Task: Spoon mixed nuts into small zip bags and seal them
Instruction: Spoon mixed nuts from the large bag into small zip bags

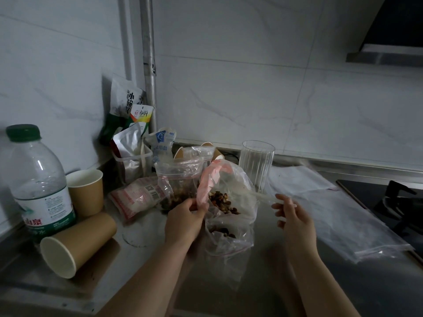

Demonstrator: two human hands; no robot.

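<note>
Mixed nuts [223,201] sit in our big bag, in front of the ribbed glass [256,164]; our left hand [183,219] pinches its rim, our right hand [291,213] pinches a clear spoon [261,195]. 1 small zip bag [225,239] nearer us holds some, unsealed; 1 fuller bag [180,184] stands left of the glass.

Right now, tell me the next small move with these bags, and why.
Probably dip the clear spoon in the right hand into the big bag and lift a scoop of nuts. The left hand already grips that bag's pink-edged rim, holding its mouth open, and the small zip bag just below holds only a few nuts.
</note>
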